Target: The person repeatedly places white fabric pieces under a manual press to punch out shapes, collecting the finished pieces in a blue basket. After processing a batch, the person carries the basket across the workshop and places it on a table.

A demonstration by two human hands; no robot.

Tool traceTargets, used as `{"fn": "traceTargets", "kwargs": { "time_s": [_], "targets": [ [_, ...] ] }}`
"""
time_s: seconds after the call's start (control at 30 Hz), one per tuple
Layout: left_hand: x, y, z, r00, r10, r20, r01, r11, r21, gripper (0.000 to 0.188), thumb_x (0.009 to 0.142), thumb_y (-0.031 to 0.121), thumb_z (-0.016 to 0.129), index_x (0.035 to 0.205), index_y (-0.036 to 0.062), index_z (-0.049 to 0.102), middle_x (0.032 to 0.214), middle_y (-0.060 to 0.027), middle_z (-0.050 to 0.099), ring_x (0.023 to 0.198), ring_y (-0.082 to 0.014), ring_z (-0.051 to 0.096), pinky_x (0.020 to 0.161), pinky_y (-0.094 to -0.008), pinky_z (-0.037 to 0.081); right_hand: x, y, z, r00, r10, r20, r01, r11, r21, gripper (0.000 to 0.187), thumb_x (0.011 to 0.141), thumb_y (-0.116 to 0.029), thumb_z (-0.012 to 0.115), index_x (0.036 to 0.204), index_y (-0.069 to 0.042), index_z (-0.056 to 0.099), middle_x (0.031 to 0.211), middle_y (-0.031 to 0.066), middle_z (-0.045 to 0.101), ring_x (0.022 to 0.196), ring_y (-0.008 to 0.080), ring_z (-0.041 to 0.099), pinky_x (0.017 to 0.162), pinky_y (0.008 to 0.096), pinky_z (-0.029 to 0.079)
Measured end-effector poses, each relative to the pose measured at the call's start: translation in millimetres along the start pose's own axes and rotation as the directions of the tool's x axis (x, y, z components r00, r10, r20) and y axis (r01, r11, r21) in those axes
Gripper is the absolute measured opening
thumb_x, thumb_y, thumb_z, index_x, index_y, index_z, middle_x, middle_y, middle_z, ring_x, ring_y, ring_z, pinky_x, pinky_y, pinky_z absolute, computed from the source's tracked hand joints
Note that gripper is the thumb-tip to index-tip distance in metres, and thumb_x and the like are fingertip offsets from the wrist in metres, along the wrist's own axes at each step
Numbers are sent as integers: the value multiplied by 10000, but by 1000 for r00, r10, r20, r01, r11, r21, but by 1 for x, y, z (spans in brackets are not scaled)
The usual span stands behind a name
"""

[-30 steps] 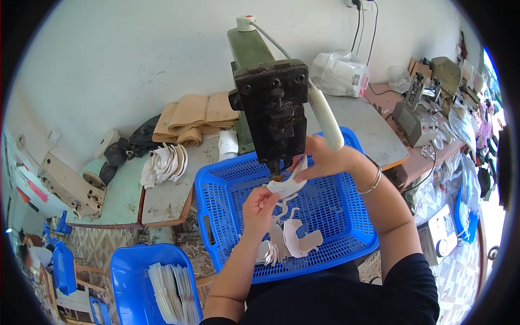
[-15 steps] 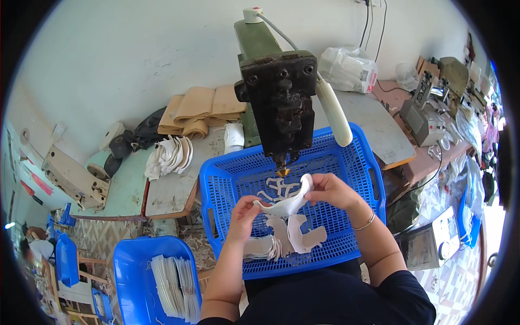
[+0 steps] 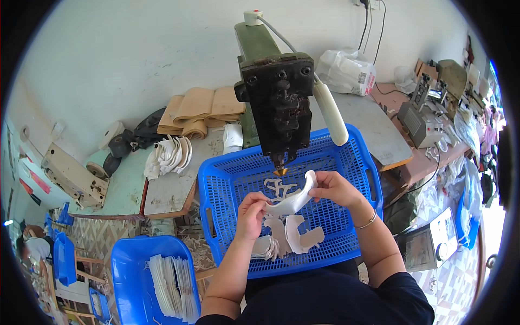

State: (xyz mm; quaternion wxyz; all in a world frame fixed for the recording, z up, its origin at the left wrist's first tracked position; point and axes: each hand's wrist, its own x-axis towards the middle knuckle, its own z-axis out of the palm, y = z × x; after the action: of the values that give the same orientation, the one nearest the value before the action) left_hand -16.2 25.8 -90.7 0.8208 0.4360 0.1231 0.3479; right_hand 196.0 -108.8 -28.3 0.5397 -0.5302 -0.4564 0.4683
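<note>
A white curved piece of soft-looking sheet material (image 3: 292, 204) hangs in a U shape between my hands. My left hand (image 3: 251, 214) pinches its left end, and the fingers of my right hand (image 3: 333, 188) are closed on its taller right end. It is held over a large blue plastic basket (image 3: 337, 162), just in front of the brass tip (image 3: 280, 172) of a dark machine head (image 3: 279, 103). Below my hands, pale cut pieces (image 3: 306, 240) and a small stack of similar ones (image 3: 264, 248) lie at the basket's near side. Thin white cut-out strips (image 3: 279, 187) lie farther in.
A white handle (image 3: 331, 116) hangs right of the machine head. On the left table are brown folded sheets (image 3: 200, 105) and a bundle of white pieces (image 3: 169, 156). A second blue tub (image 3: 127, 271) holds pale stacked sheets. A grey device (image 3: 422, 124) stands at right.
My left hand has shifted slightly right and up, bringing the ends of the white piece closer together. My right hand has barely moved. The view has shifted slightly.
</note>
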Motion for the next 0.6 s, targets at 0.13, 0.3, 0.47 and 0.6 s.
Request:
{"fn": "traceTargets", "kwargs": {
  "time_s": [0.13,0.3,0.47,0.6],
  "targets": [
    [6,5,2,993,-43,-111,-2,926,-377,65,842,116,538,906,109,533,821,-11,575,807,-145,563,733,-329,442,3,-5,15,1000,-29,3,29,1000,3,208,810,-53,612,999,24,573,840,30,603,738,77,547,659,224,472],
    [14,21,7,887,238,-395,-187,969,165,117,863,236,559,907,128,554,924,17,582,982,-152,514,813,-365,406,8,-5,26,997,-69,32,70,997,-36,180,808,-50,616,967,29,584,808,29,601,711,76,541,650,226,470],
    [5,35,42,864,423,272,-356,132,925,189,748,288,672,828,125,623,899,-29,602,1072,-255,476,972,-430,240,17,0,40,995,-93,-37,97,988,119,192,801,-52,632,976,20,596,822,38,620,706,80,570,643,220,481],
    [24,58,58,771,506,387,-429,-38,903,144,694,245,713,722,133,626,855,-23,577,1076,-286,452,953,-464,235,22,7,59,991,-16,-131,65,924,377,213,799,-68,645,991,10,597,871,59,627,762,107,602,693,232,519]
  ]
}}
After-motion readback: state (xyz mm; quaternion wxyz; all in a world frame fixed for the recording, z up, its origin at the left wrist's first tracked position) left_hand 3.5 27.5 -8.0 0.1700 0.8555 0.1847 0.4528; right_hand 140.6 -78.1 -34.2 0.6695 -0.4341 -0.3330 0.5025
